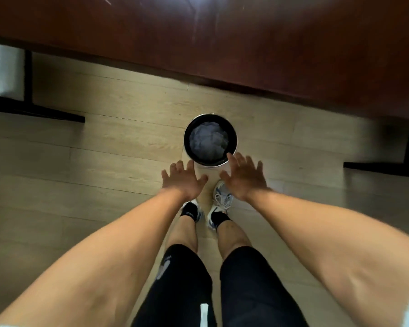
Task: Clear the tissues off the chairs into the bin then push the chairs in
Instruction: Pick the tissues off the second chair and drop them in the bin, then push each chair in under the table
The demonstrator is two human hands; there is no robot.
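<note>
Bin (187,147) stands upright on the pale wood-plank floor (104,142), just in front of the person's feet and near the edge of a dark reddish-brown table (269,43) that spans the top of the view. It is round, with a dark inner wall and a light outer shell. Crumpled white tissues (208,140) lie inside it, filling much of the bottom.

Left hand (183,179) is held out over the floor, palm down, fingers spread and straight, holding nothing. Its fingertips are close to the bin's near rim; whether they touch it cannot be told. Right hand (244,177) is likewise flat, fingers spread wide, holding nothing. Its forefinger overlaps the bin's near right rim in the view; contact cannot be confirmed. Both hands show motion blur.

Both forearms are bare and extend from the lower corners of the frame. Below the hands, the person wears black shorts (246,279), black socks and white trainers (220,201), feet side by side.

At the left edge, a black chair frame (28,76) with a white seat or panel stands partly beneath the table. At the right edge, a second black frame (387,165) rests on the floor. No tissue is visible on either chair's visible part.
</note>
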